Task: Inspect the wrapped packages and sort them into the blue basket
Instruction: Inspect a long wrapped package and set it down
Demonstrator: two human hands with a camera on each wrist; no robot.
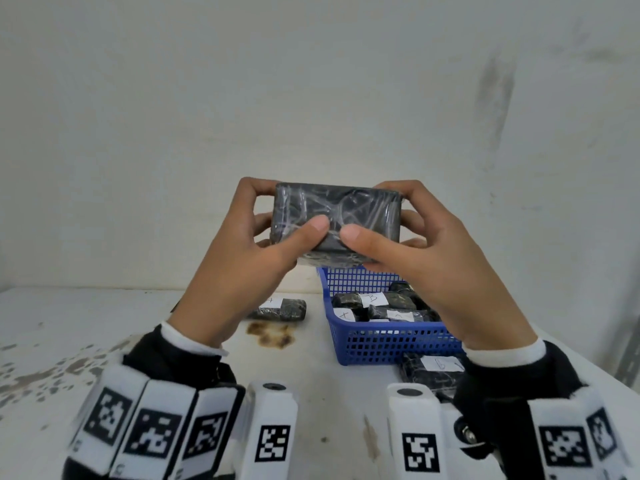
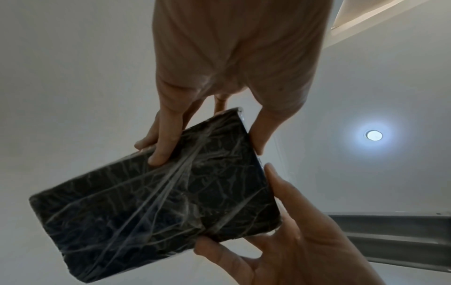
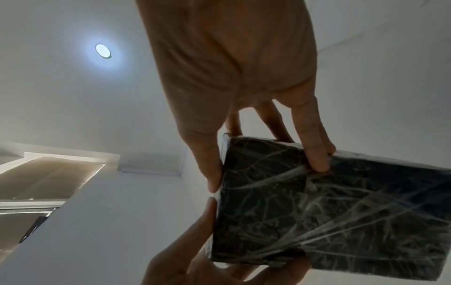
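Note:
Both hands hold one black package (image 1: 346, 209) wrapped in clear film, raised in the air above the far rim of the blue basket (image 1: 388, 344). My left hand (image 1: 291, 220) grips its left end, thumb on the near face and fingers behind. My right hand (image 1: 379, 225) grips the right end the same way. The left wrist view shows the package (image 2: 156, 202) from below with my left hand (image 2: 207, 148) on one end. The right wrist view shows the package (image 3: 329, 212) in my right hand (image 3: 267, 171). No label shows on the visible faces.
The basket holds several black packages with white labels (image 1: 374, 299). One labelled package (image 1: 282, 308) lies on the white table left of the basket, another (image 1: 433, 372) just in front of it. A brown stain (image 1: 273, 334) marks the tabletop. A white wall stands behind.

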